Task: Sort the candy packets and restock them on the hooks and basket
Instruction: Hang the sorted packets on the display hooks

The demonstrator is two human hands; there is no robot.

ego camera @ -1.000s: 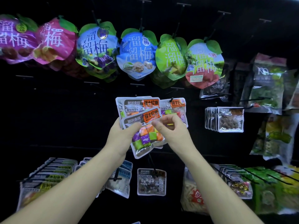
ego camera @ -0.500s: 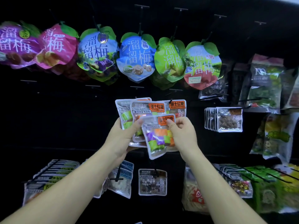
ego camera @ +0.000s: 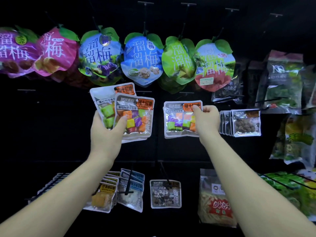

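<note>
At the middle row of the black display wall [ego camera: 51, 125], just right of centre, a flat, silver-edged clear plastic packet of coloured candy cubes [ego camera: 179, 120] with an orange corner label hangs upright from the right hand [ego camera: 207, 121]. I judge it light and limp: a thin film pouch that will flex and swing, its glossy skin likely slippery, with the soft cubes pulling the weight toward the bottom. The sealed top strip is the sound place to take it, being flat and stiff enough to steer onto a peg. The right hand does about that. Its thumb presses on the orange label at the upper right corner and the other fingers curl behind, a narrow pinch. Whether a peg already carries the packet I cannot tell, since the dark hides that spot. Apart to the left, the left hand [ego camera: 106, 134] grips a fan of like packets [ego camera: 135, 115], thumb laid across the front one. Just right of the right hand hang silver packets of brown sweets [ego camera: 246, 123]. Above runs a row of leaf-topped round pouches [ego camera: 142, 60].
</note>
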